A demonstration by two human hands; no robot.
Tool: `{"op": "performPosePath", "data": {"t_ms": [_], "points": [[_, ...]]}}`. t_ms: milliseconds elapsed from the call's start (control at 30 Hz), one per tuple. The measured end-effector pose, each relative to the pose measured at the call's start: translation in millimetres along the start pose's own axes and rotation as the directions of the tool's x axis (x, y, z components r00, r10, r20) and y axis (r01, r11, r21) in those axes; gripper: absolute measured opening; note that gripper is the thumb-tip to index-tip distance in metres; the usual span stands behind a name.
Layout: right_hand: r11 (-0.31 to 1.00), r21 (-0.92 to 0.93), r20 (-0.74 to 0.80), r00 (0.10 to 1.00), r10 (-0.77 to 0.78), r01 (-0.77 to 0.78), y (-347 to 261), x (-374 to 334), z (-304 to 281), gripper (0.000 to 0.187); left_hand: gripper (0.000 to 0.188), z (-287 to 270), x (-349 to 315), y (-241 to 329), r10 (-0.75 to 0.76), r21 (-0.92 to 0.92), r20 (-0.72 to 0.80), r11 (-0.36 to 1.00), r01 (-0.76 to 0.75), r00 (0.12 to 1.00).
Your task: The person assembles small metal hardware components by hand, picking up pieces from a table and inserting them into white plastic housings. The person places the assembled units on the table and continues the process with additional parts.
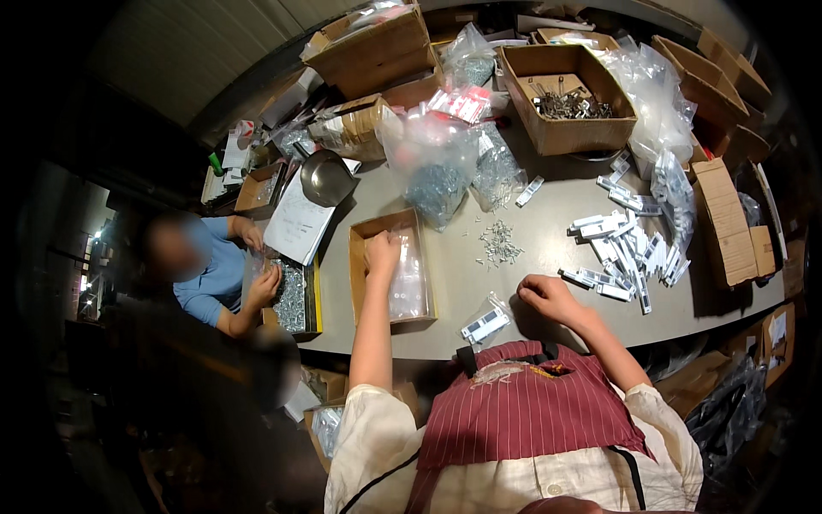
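Note:
My left hand (383, 254) reaches into a shallow cardboard box (357, 297), its fingers closed. Whatever those fingers hold, if anything, is hidden. Clear plastic bags (411, 287) lie in the box beside that hand. My right hand (550, 300) rests on the table near its front edge, fingers curled in, nothing visible in them. Between my hands, a clear bag (486, 323) with white, dark-windowed pieces inside lies at the table edge. Small screws (499, 244) are heaped loosely beyond it. Many white packaged strips (629, 248) are piled to the right of my right hand.
At the back stands a cardboard box (569, 133) of metal parts. Bags of small hardware (441, 184) and a metal scoop (327, 178) sit farther left. A co-worker in blue (210, 265) handles something over a tray of metal pieces (295, 295). An open carton (728, 223) stands right.

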State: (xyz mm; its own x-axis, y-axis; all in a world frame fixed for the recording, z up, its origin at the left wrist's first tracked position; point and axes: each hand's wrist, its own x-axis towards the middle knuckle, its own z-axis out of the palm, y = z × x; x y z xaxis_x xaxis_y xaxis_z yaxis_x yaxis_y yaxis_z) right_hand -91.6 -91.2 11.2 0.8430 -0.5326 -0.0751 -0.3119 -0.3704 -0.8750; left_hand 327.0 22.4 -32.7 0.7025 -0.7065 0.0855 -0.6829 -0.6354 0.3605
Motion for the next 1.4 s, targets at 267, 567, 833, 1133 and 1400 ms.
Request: {"op": "performPosePath", "data": {"t_ms": [267, 567, 833, 1133, 1400], "points": [[0.990, 0.103, -0.257, 0.964, -0.069, 0.098, -34.5, 11.7, 1.6, 0.039, 0.030, -55.6, -83.4, 101.5, -0.030, -0.678, -0.199, 0.726, -0.115, 0.979], [0.959, -0.064, -0.363, 0.889, -0.279, 0.275, -59.5, 25.2, 6.3, 0.024, 0.038, -39.8, -172.3, 176.8, 0.064, -0.929, 0.369, 0.072, 0.364, 0.927], [0.973, -0.120, -0.182, 0.960, -0.215, 0.195, -35.9, -23.5, -0.8, 0.009, 0.047, -60.5, -180.7, 184.2, 0.550, -0.435, -0.111, 0.722, -0.538, 0.828], [0.819, -0.389, -0.344, 0.758, -0.554, 0.422, -68.1, -26.5, -17.9, 0.019, 0.031, -39.4, -199.9, 197.1, 0.571, -0.403, -0.069, 0.734, -0.547, 0.818], [0.915, -0.160, -0.385, 0.830, -0.403, 0.370, -46.0, -32.4, -10.9, 0.007, 0.023, -63.7, -195.6, 210.2, 0.544, -0.675, 0.093, 0.650, -0.348, 0.834]]}}
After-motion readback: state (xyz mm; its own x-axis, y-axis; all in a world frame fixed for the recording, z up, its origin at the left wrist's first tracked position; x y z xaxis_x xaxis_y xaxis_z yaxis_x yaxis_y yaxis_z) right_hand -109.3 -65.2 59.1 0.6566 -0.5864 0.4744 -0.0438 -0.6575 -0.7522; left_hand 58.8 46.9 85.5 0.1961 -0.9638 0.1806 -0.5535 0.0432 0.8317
